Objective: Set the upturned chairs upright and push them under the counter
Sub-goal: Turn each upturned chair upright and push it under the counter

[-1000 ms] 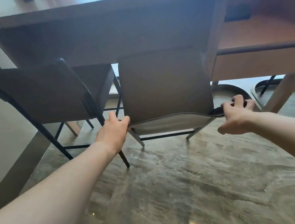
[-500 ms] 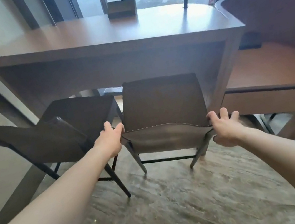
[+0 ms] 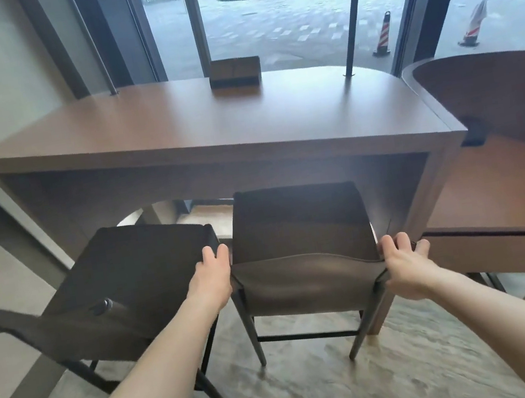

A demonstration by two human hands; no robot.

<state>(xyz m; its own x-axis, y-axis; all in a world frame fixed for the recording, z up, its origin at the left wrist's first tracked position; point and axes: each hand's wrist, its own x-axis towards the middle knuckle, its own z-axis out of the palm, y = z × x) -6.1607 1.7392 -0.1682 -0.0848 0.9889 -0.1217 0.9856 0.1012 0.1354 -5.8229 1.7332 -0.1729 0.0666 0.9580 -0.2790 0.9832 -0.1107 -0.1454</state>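
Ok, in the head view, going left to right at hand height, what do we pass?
Dark chair → left hand → brown chair between the hands → right hand → lower wooden bench at far right.

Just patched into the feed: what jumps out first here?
Two hands, left hand and right hand, grip the backrest corners of the right chair, its seat partly under the wooden counter. The left chair stands beside it, further out.
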